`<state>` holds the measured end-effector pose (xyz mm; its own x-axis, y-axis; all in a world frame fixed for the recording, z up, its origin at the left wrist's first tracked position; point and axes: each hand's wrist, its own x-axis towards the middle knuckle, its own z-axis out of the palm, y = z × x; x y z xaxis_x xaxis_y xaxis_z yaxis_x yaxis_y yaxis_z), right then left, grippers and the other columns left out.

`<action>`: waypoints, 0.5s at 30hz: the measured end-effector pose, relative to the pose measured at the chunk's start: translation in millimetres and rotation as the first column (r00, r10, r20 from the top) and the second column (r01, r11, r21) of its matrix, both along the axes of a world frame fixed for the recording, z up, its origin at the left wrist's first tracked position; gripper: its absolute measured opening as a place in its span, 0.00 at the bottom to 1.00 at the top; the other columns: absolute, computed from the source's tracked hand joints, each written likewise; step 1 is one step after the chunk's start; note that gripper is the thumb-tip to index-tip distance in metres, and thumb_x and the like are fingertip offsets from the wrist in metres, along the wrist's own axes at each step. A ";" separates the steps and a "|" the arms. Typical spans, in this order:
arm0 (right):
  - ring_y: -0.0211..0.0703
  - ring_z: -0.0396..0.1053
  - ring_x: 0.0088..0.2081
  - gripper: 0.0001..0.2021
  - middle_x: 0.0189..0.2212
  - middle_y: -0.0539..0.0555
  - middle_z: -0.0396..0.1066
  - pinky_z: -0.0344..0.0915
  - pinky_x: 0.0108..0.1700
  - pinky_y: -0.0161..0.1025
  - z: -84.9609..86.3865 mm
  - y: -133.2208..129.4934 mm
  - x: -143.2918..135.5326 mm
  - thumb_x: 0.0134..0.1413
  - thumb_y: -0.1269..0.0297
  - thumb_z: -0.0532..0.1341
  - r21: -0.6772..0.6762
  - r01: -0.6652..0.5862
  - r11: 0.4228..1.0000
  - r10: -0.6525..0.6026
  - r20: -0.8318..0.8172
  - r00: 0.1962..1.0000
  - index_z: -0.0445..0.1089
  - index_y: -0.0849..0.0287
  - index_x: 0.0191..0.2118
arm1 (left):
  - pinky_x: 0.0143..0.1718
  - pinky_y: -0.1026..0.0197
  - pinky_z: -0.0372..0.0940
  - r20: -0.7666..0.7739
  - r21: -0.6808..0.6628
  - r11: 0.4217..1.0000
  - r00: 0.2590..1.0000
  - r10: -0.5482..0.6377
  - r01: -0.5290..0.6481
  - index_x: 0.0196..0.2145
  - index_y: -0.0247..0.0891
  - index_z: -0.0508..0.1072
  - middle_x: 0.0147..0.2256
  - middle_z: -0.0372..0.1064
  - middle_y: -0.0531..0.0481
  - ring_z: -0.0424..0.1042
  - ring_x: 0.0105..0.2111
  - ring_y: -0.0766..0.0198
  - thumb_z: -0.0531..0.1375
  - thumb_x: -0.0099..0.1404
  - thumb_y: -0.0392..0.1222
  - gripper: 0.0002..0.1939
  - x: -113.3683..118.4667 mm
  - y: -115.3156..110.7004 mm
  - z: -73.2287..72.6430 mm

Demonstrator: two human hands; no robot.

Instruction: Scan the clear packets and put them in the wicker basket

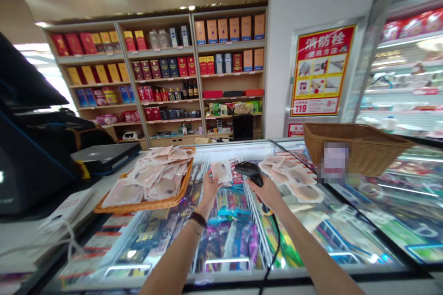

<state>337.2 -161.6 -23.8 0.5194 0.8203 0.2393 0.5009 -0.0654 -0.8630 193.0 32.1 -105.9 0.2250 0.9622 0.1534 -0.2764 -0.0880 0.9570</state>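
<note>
My left hand point(211, 185) grips a flat clear-and-white packet point(222, 171) by its left edge, holding it above the glass top of a freezer. In my right hand point(263, 190) is a black barcode scanner point(249, 170), its head pointing left toward the packet. The scanner's cord point(276, 235) hangs down past my right forearm to the front edge. Left of my hands, an orange wicker tray point(173, 202) bears a heap of similar packets point(155, 174). More such packets point(296, 180) lie loose on the glass to the right of the scanner.
The glass-topped freezer point(134, 235) with bagged goods inside spans the front. A brown wicker basket point(367, 147) stands at the right. On the left are a closed laptop-like black device point(110, 156) and a dark monitor point(24, 161). Shelves point(166, 50) of boxes line the back wall.
</note>
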 end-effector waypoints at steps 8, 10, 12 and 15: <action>0.40 0.65 0.13 0.13 0.12 0.44 0.64 0.58 0.20 0.34 3.0 -38.3 63.0 0.62 0.55 0.62 0.013 0.166 0.986 -0.165 -0.017 0.986 0.63 0.52 0.28 | 0.44 0.49 0.81 0.044 -0.096 0.992 0.996 -0.072 0.076 0.43 0.38 0.69 0.43 0.76 0.42 0.82 0.40 0.56 0.70 0.63 0.35 0.15 90.2 5.1 22.8; 0.39 0.64 0.13 0.14 0.12 0.45 0.64 0.57 0.19 0.34 0.0 -50.5 78.4 0.62 0.54 0.61 -0.003 0.211 0.978 -0.211 -0.025 0.977 0.63 0.52 0.28 | 0.46 0.48 0.80 0.057 -0.095 0.987 0.991 -0.124 0.129 0.42 0.37 0.70 0.44 0.75 0.41 0.82 0.41 0.55 0.70 0.63 0.34 0.13 117.5 -1.2 29.6; 0.39 0.63 0.13 0.15 0.11 0.45 0.63 0.56 0.19 0.34 -4.3 -63.5 93.1 0.62 0.52 0.62 0.000 0.249 0.969 -0.249 -0.030 0.968 0.63 0.52 0.27 | 0.48 0.47 0.79 0.070 -0.069 0.980 0.981 -0.179 0.184 0.41 0.37 0.72 0.45 0.76 0.40 0.81 0.43 0.53 0.70 0.61 0.35 0.13 143.4 -10.0 34.6; 0.39 0.62 0.13 0.15 0.10 0.43 0.61 0.56 0.18 0.34 -13.4 -82.8 113.7 0.59 0.50 0.62 0.030 0.295 0.955 -0.294 -0.045 0.955 0.63 0.52 0.28 | 0.49 0.46 0.78 0.079 -0.010 0.963 0.960 -0.269 0.270 0.43 0.36 0.74 0.45 0.77 0.39 0.81 0.46 0.51 0.71 0.59 0.37 0.14 177.5 -26.1 38.6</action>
<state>450.9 -244.3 -37.2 0.7460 0.6210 0.2404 0.4299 -0.1734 -0.8861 370.5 6.0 -67.4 0.4649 0.8706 0.1609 -0.3594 0.0194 0.9330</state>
